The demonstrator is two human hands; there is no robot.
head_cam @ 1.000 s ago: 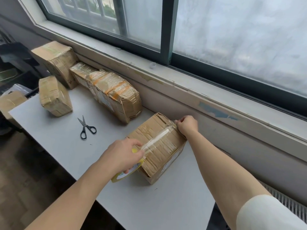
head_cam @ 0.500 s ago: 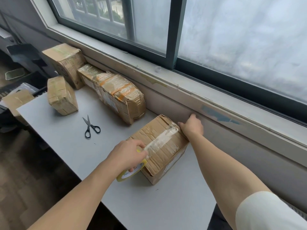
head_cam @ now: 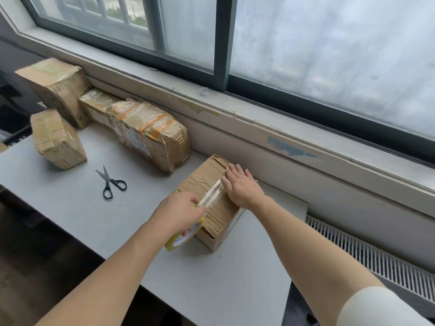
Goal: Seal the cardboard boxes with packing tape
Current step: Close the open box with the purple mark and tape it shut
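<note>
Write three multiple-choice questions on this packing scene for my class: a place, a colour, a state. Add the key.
1. Where do the scissors lie?
A. In a drawer.
B. On the table, left of the box being taped.
C. On a chair.

2. What colour is the rim of the tape roll?
A. Yellow.
B. Red.
C. Blue.

3. How is the right hand?
A. Gripping the scissors.
B. Curled into a fist.
C. Flat, fingers straight, on the box.

Key: 1 B, they lie on bare tabletop; 2 A, yellow shows under the left hand; 3 C, its palm lies on the taped top.
</note>
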